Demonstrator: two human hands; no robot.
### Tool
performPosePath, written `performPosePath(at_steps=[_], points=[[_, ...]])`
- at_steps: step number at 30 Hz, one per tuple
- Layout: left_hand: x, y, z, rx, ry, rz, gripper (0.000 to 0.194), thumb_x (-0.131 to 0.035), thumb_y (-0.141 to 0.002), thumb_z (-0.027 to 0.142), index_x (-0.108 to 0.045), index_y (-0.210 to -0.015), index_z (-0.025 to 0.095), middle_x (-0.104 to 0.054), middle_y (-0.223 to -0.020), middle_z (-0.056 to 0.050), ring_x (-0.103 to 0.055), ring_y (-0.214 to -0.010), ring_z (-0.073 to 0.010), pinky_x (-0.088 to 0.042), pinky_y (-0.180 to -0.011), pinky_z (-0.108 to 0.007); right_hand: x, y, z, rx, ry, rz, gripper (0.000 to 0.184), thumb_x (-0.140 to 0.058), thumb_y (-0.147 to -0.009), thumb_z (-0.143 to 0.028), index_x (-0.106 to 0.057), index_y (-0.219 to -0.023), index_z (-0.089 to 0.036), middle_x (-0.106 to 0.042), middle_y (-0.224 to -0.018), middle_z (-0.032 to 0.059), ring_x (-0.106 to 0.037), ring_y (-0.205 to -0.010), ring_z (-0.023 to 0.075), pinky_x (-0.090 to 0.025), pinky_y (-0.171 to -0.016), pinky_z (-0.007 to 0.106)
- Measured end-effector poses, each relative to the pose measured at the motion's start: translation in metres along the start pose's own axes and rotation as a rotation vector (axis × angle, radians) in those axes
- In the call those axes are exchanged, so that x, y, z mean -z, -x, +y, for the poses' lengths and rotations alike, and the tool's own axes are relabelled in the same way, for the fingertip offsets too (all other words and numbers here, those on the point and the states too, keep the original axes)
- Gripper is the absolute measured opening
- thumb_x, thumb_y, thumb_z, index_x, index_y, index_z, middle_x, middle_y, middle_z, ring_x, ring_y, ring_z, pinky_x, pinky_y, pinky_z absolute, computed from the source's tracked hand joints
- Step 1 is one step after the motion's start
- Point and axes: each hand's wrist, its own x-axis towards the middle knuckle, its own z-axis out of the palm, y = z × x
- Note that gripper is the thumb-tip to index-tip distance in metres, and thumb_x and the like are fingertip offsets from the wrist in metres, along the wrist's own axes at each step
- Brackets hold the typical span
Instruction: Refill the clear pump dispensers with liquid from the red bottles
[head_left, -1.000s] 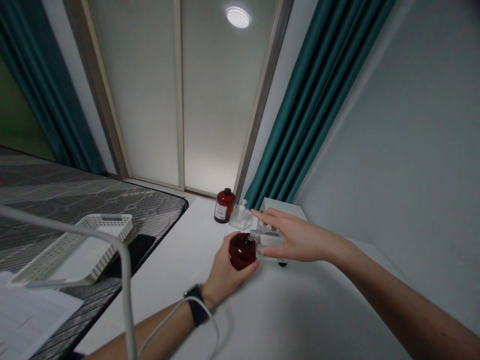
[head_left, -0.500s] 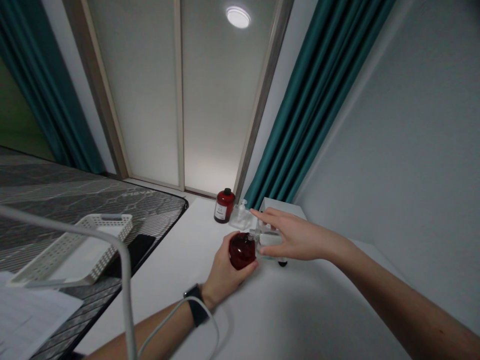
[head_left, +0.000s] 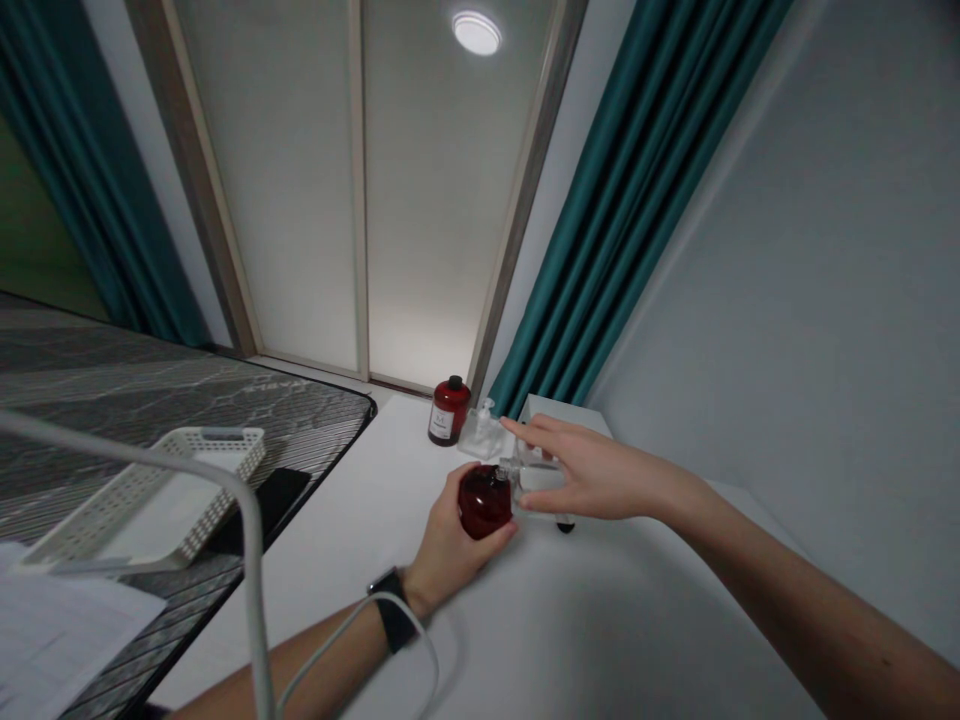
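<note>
My left hand (head_left: 450,545) is wrapped round a dark red, rounded bottle (head_left: 484,502) over the white table. A clear bottle (head_left: 541,482) lies tilted sideways in the grip of my right hand (head_left: 574,465), its neck meeting the mouth of the red bottle. The right index finger points out past the clear bottle. Just behind the hands is a clear pump dispenser (head_left: 482,430). Left of it stands a second red bottle (head_left: 450,410), upright, with a black cap and a white label. A small black cap (head_left: 565,527) lies below my right hand.
A white box (head_left: 570,412) stands behind my right hand. On the grey patterned mat (head_left: 300,410) to the left are a white basket (head_left: 187,550), a dark flat object (head_left: 281,495) and papers (head_left: 67,630). A pale cable (head_left: 251,560) crosses the front left.
</note>
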Motion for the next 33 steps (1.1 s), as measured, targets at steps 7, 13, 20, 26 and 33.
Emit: performPosePath(at_steps=[7, 13, 20, 26, 33], points=[[-0.0007, 0.0008, -0.0022, -0.004, 0.007, -0.006, 0.067, -0.078, -0.068, 0.024, -0.046, -0.128, 0.018, -0.062, -0.121, -0.011, -0.063, -0.112, -0.027, -0.049, -0.103, -0.046, 0.0014, -0.0011, -0.0012, 0.002, 0.0, -0.004, 0.086, -0.067, -0.082, -0.047, -0.03, -0.155, -0.02, -0.06, -0.119, 0.0134, -0.059, -0.108, 0.0301, -0.048, -0.093, 0.042], [-0.0011, 0.0007, -0.0041, -0.015, -0.013, 0.005, 0.068, -0.077, -0.07, 0.024, -0.044, -0.128, 0.019, -0.061, -0.122, -0.011, -0.061, -0.113, -0.0271, -0.047, -0.103, -0.046, 0.0033, -0.0033, -0.0012, 0.003, 0.009, -0.02, 0.085, -0.066, -0.083, -0.049, -0.03, -0.155, -0.02, -0.058, -0.118, 0.0127, -0.059, -0.104, 0.0293, -0.049, -0.09, 0.042], [-0.0017, 0.0007, -0.0042, 0.0, -0.009, 0.012, 0.067, -0.077, -0.07, 0.024, -0.044, -0.128, 0.019, -0.061, -0.122, -0.011, -0.061, -0.112, -0.0269, -0.048, -0.102, -0.046, 0.005, -0.0051, -0.0013, 0.014, 0.021, -0.026, 0.087, -0.065, -0.083, -0.05, -0.029, -0.155, -0.018, -0.057, -0.116, 0.0125, -0.059, -0.1, 0.0287, -0.049, -0.088, 0.042], [-0.0013, 0.0005, -0.0043, 0.003, 0.006, 0.026, 0.067, -0.077, -0.07, 0.024, -0.045, -0.128, 0.018, -0.06, -0.123, -0.012, -0.061, -0.113, -0.0277, -0.047, -0.103, -0.047, 0.0045, -0.0072, -0.0013, 0.06, 0.031, 0.008, 0.084, -0.067, -0.083, -0.048, -0.034, -0.153, -0.018, -0.059, -0.112, 0.0118, -0.059, -0.097, 0.0277, -0.049, -0.085, 0.04], [-0.0015, -0.0003, -0.006, -0.004, -0.005, 0.024, 0.068, -0.077, -0.07, 0.025, -0.043, -0.129, 0.018, -0.06, -0.123, -0.011, -0.061, -0.114, -0.0266, -0.047, -0.104, -0.045, 0.0049, -0.0073, -0.0021, 0.046, 0.036, -0.003, 0.083, -0.066, -0.083, -0.048, -0.033, -0.154, -0.017, -0.058, -0.114, 0.012, -0.059, -0.098, 0.0277, -0.049, -0.086, 0.04]])
